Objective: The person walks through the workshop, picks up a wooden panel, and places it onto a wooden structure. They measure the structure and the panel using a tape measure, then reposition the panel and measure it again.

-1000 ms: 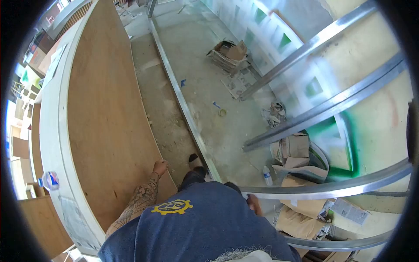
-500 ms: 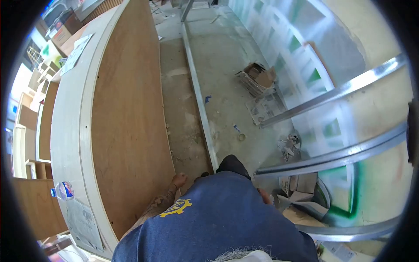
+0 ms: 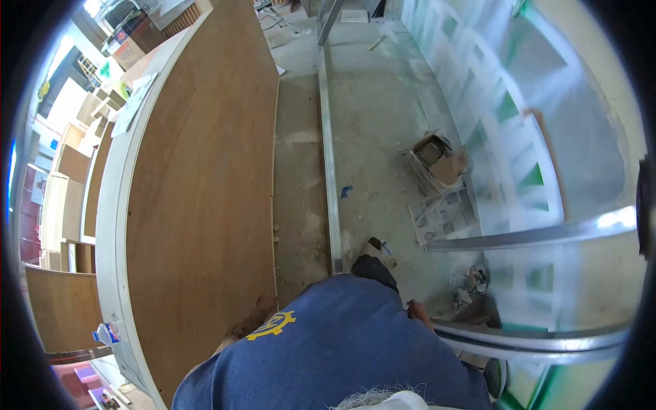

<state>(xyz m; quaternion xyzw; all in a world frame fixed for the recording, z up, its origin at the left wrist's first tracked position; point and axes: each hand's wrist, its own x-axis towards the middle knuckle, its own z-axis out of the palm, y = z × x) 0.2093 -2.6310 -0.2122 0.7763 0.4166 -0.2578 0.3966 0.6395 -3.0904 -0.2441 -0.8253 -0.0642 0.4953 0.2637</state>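
Observation:
Low in the view, beside the blue shirt [image 3: 342,335], my left hand [image 3: 265,304] hangs near the bottom edge of the brown plywood panel [image 3: 205,178]; its fingers are too small to make out. On the other side of the shirt, my right hand [image 3: 416,311] shows only in part, close to the curved metal rail [image 3: 533,342]. What either hand holds, if anything, cannot be seen. One shoe [image 3: 372,246] is on the floor, right of the long metal floor track [image 3: 329,157].
An open cardboard box [image 3: 434,160] and a newspaper sheet [image 3: 444,215] lie on the floor at right. Crumpled paper [image 3: 470,283] is below them. Metal studs cross towards the whitish wall [image 3: 506,116]. A plastic bottle [image 3: 107,333] stands at lower left.
The view has moved forward along the panel. The box, newspaper and upper stud now appear lower and further right. A shoe has come into view ahead of the body.

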